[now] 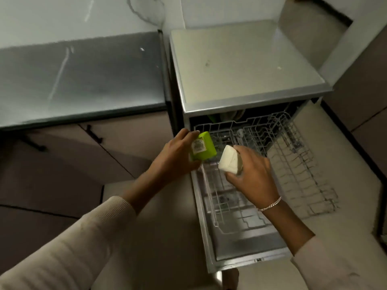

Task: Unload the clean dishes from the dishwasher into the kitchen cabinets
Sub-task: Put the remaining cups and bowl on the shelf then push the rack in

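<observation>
The dishwasher [247, 65] stands open with its door [247, 248] folded down toward me. A wire rack [297, 164] is pulled out over the door and looks mostly bare. My left hand [176, 162] grips a lime-green square container [202, 146] with a label on its base, held above the rack's left edge. My right hand [253, 174] grips a cream-white square container [229, 159] just right of the green one. The two containers are close together but apart. A few dishes [228, 117] show dimly inside the machine, at the back.
A dark steel countertop [83, 76] runs along the left, with lower cabinet doors and black handles [94, 133] beneath it. Pale floor tiles [345, 237] surround the dishwasher. A wall and brown panels close in on the right.
</observation>
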